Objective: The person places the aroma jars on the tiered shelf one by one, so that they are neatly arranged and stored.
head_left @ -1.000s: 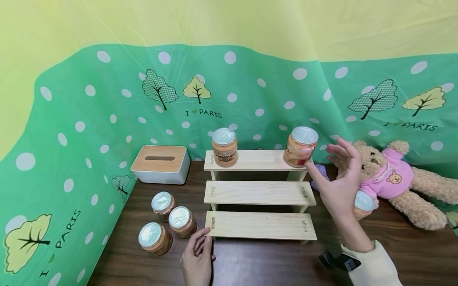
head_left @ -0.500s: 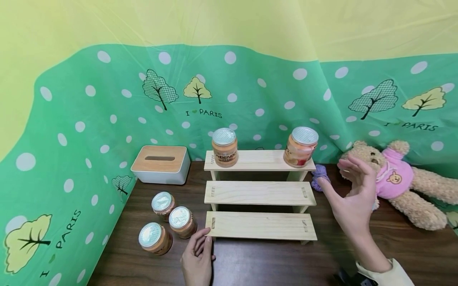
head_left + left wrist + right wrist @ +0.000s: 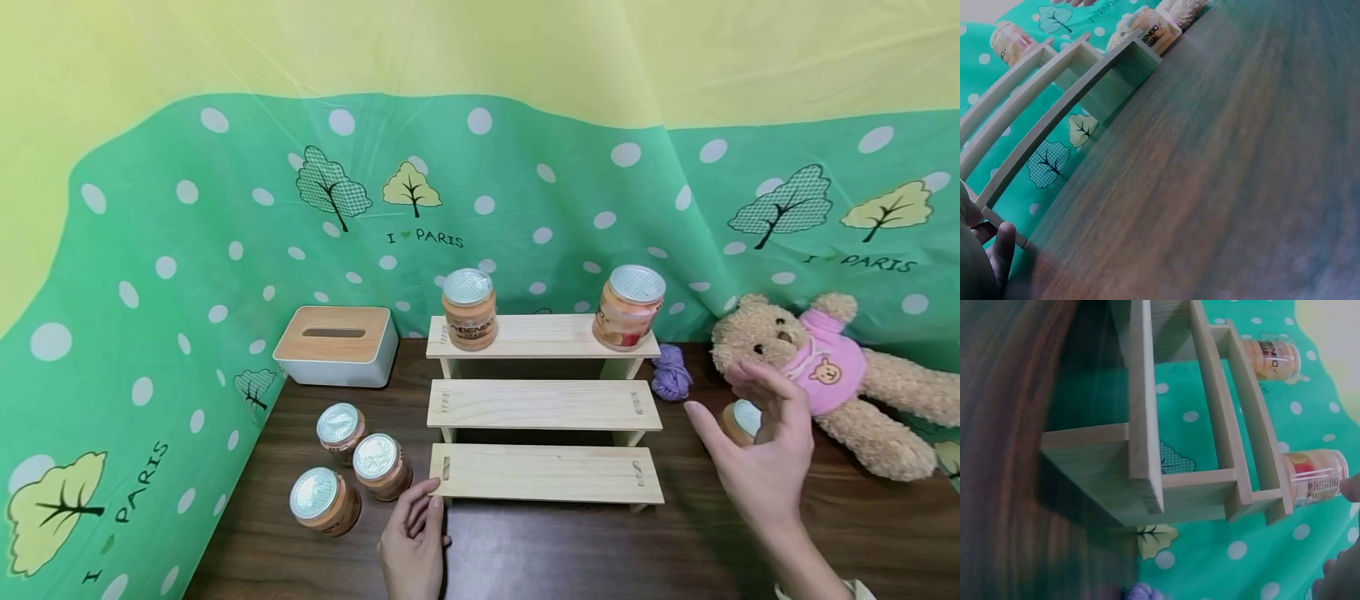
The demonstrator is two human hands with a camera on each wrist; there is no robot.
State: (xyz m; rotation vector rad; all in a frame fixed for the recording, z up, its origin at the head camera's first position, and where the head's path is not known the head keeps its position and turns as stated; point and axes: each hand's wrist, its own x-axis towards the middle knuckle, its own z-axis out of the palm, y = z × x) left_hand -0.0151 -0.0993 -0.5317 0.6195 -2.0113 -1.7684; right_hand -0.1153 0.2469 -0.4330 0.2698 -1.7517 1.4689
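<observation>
The jar on the desk beside the bear, likely rigid, slick and weighty, suits a hold round its body; the right hand has its fingers apart, the left hand pinches the rack.

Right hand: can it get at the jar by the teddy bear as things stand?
Probably yes. The right hand looks empty, thumb and fingers spread, partly overlapping the jar in the head view. The teddy bear lies beyond; nothing seems to block the near side.

Homelike corner: wood-grain table, tree-print cloth, teddy bear.
</observation>
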